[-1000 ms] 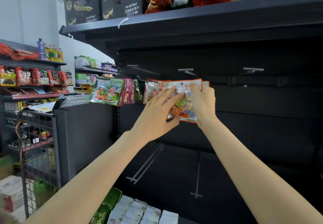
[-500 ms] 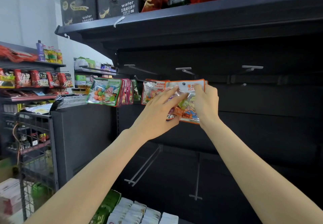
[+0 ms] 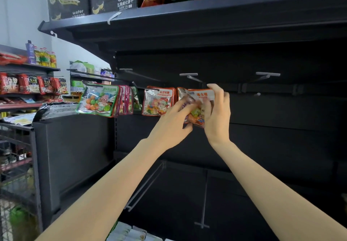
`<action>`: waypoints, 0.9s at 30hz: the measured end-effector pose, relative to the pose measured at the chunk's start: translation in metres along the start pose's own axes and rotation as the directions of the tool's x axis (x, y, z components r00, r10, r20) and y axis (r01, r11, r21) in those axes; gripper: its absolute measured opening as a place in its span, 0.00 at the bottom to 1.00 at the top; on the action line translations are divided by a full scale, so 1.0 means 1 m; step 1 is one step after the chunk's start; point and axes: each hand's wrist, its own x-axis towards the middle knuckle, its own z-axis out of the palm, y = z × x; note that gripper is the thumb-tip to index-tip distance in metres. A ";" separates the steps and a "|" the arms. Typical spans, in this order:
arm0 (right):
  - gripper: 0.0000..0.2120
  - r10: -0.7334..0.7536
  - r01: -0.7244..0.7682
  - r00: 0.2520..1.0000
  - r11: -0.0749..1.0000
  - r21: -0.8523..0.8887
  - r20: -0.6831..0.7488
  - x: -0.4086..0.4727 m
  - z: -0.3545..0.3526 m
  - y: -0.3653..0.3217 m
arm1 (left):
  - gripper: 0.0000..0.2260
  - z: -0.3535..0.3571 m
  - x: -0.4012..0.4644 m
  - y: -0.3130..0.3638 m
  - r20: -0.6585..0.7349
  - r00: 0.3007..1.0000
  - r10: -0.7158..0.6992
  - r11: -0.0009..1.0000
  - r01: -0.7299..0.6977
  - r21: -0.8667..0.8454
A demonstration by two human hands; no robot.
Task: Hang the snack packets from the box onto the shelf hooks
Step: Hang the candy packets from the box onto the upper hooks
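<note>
Both hands hold one orange packet (image 3: 199, 98) up at the hooks, the right hand (image 3: 217, 113) curled round its right edge with thumb on top, the left hand (image 3: 173, 123) pinching its lower left, with hung packets (image 3: 158, 101) just left of them and the box (image 3: 129, 233) far below.

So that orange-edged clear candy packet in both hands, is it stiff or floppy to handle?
Probably floppy: the orange-edged clear candy packet looks crumpled between the left hand and right hand. Likely light, since matching packets hang from thin hooks. Its glossy film may be slippery.
</note>
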 end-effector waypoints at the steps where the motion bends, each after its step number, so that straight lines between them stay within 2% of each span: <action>1: 0.16 0.002 -0.003 1.000 1.000 0.005 0.021 0.003 0.001 0.003 | 0.27 0.002 0.003 -0.001 -0.002 1.000 -0.002 1.000 0.002 0.005; 3: 0.14 0.076 -0.078 0.994 0.997 0.029 0.075 0.008 0.003 0.011 | 0.25 0.006 0.009 -0.004 0.014 1.000 -0.015 0.998 0.014 0.062; 5: 0.12 0.126 -0.120 0.988 0.991 -0.066 0.087 0.011 0.007 0.022 | 0.26 0.011 0.015 -0.010 0.059 0.997 -0.042 0.988 0.032 0.154; 9: 0.20 0.192 -0.166 0.963 0.975 -0.146 0.191 0.018 0.015 0.047 | 0.31 0.024 0.034 -0.023 0.207 0.970 -0.128 0.981 0.093 0.173; 14: 0.27 0.309 -0.251 0.903 0.943 -0.218 0.299 0.038 0.025 0.066 | 0.33 0.039 0.070 -0.026 0.231 0.954 -0.193 0.973 0.156 0.171; 17: 0.28 0.324 -0.254 0.892 0.936 -0.245 0.316 0.045 0.028 0.076 | 0.32 0.052 0.087 -0.029 0.200 0.959 -0.202 0.978 0.186 0.095; 21: 0.33 0.357 -0.215 0.868 0.897 -0.386 0.346 0.046 0.027 0.080 | 0.27 0.061 0.094 -0.026 0.204 0.957 -0.208 0.960 0.240 -0.144; 25: 0.27 0.350 -0.148 0.889 0.829 -0.539 0.296 0.044 0.017 0.070 | 0.23 0.060 0.091 -0.022 0.150 0.959 -0.241 0.947 0.266 -0.178; 27: 0.23 0.320 -0.143 0.912 0.833 -0.534 0.257 0.040 0.010 0.061 | 0.21 0.052 0.084 -0.020 0.102 0.950 -0.295 0.934 0.309 -0.177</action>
